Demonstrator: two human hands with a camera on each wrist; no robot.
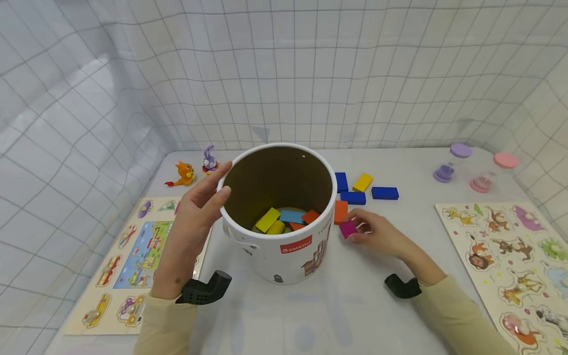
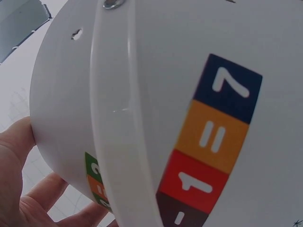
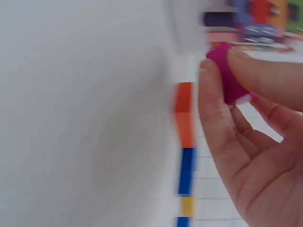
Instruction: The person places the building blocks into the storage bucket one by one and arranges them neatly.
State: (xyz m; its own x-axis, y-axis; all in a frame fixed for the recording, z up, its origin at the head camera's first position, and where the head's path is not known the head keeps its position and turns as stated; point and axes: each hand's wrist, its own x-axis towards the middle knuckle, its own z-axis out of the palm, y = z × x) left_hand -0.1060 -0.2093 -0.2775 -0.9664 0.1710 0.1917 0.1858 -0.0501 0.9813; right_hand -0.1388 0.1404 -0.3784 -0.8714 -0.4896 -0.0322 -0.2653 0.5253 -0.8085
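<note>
A white bucket (image 1: 284, 264) stands upright in the head view, with several coloured blocks (image 1: 290, 216) at its bottom. My left hand (image 1: 195, 222) holds its left rim, the thumb reaching just over the edge; some fingers are hidden. In the left wrist view, the thumb (image 2: 16, 142) meets the bucket's edge beside a white handle. To the bucket's right, my right hand (image 1: 381, 235) pinches a magenta block (image 1: 348, 229) between thumb and fingers. An orange block (image 1: 340, 212) lies just behind it. Farther back are blue blocks (image 1: 385, 193) and a yellow block (image 1: 363, 182).
Wooden picture puzzle boards lie on the left (image 1: 111, 246) and right (image 1: 461, 256). An orange toy figure (image 1: 184, 172) and a purple one (image 1: 210, 160) stand at the back left. Purple (image 1: 445, 170) and pink (image 1: 483, 182) sand timers stand at the back right.
</note>
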